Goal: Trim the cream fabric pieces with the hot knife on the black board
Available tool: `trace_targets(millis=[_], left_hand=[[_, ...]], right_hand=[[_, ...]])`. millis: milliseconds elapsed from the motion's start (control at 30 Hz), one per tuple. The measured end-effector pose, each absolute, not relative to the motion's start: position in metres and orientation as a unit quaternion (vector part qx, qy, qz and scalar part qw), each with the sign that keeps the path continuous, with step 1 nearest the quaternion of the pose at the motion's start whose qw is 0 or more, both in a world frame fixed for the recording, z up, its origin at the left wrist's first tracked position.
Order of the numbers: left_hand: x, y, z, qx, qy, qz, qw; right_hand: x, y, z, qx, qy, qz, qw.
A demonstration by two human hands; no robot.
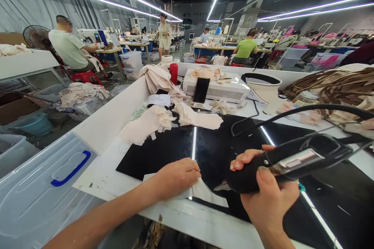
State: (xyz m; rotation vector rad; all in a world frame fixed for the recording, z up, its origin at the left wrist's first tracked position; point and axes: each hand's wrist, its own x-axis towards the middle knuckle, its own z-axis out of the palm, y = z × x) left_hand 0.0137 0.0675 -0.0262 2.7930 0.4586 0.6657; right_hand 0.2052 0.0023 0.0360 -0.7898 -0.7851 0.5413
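Observation:
My right hand [267, 192] is wrapped round a black corded hand tool [248, 173] with a silver panel on its upper side. I cannot make out the tool's exact kind. Its front end is tilted down over a cream fabric piece [206, 192] on the glossy black board [163, 163]. My left hand [181, 173] is closed at the upper edge of that cloth, its fingertips pinched together there. Part of the fabric lies under my left wrist. Beyond both hands, stacks of cream cut pieces [149, 122] rest on the board.
A white vented box [214, 89] stands at the back with a phone [201, 90] leaning on it. Black cable [309, 107] arches over the right side. Brown strips [347, 87] are heaped at the right. A clear lidded bin [37, 202] adjoins the table's left. Other people sit farther off.

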Motion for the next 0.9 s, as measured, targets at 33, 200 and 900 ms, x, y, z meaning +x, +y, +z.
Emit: trace_targets(millis=[33, 200, 900], left_hand=[[0.015, 0.065, -0.025, 0.953, 0.161, 0.231, 0.115], [0.026, 0.047, -0.026, 0.95, 0.166, 0.234, 0.12], [0.013, 0.034, -0.035, 0.943, 0.174, 0.224, 0.175]], right_hand=[[0.208, -0.001, 0.036, -0.374, -0.37, 0.251, 0.813], [0.216, -0.015, 0.028, -0.39, -0.371, 0.246, 0.806], [0.221, -0.025, 0.016, -0.376, -0.409, 0.228, 0.799]])
